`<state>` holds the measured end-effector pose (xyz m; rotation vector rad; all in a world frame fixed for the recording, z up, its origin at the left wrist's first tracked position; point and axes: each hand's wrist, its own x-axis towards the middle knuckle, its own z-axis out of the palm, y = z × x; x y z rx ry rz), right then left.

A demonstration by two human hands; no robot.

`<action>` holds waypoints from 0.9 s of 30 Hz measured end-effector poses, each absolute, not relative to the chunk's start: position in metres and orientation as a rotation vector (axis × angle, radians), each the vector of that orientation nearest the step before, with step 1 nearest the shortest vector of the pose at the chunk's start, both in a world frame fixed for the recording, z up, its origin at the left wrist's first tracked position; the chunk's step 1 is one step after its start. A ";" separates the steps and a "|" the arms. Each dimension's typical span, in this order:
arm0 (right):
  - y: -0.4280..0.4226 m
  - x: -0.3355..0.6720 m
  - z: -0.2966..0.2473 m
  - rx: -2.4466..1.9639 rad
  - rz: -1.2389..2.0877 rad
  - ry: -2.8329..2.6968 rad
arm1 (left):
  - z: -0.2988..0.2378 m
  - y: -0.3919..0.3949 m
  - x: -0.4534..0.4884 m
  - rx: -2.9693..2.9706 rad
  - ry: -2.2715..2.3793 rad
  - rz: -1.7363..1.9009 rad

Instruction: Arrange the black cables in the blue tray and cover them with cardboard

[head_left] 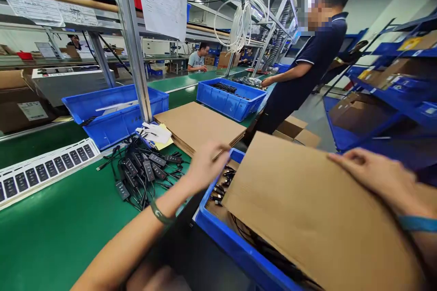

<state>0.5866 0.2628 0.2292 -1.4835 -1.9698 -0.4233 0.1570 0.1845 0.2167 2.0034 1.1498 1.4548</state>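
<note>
My left hand grips the left edge of a large brown cardboard sheet, fingers curled around it. At the sheet's upper right edge my right hand holds it too. The sheet is tilted over a blue bin in front of me, covering most of it. Black cabled adapters show in the bin's uncovered far-left corner. A pile of the same black adapters lies on the green conveyor belt just left of my left hand.
A stack of cardboard sheets lies on the belt behind the bin. Two more blue bins stand further back. A white tray of adapters sits at left. A co-worker stands at right, beside blue shelves.
</note>
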 end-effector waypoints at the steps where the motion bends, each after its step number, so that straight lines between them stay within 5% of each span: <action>1: 0.263 0.595 0.199 -1.658 -0.338 -1.973 | 0.197 0.173 0.170 2.149 1.076 1.192; 4: 0.264 0.602 0.123 -1.809 -0.160 -1.938 | 0.145 0.144 0.210 2.384 0.935 0.551; 9: 0.287 0.578 0.070 -1.835 -0.184 -1.876 | 0.114 0.127 0.235 2.145 1.060 0.072; 19: 0.299 0.542 0.022 -1.842 -0.448 -1.913 | 0.136 0.126 0.233 2.082 1.207 -0.262; 27: 0.290 0.545 0.008 -1.841 -0.280 -2.009 | 0.130 0.127 0.231 2.091 1.225 -0.238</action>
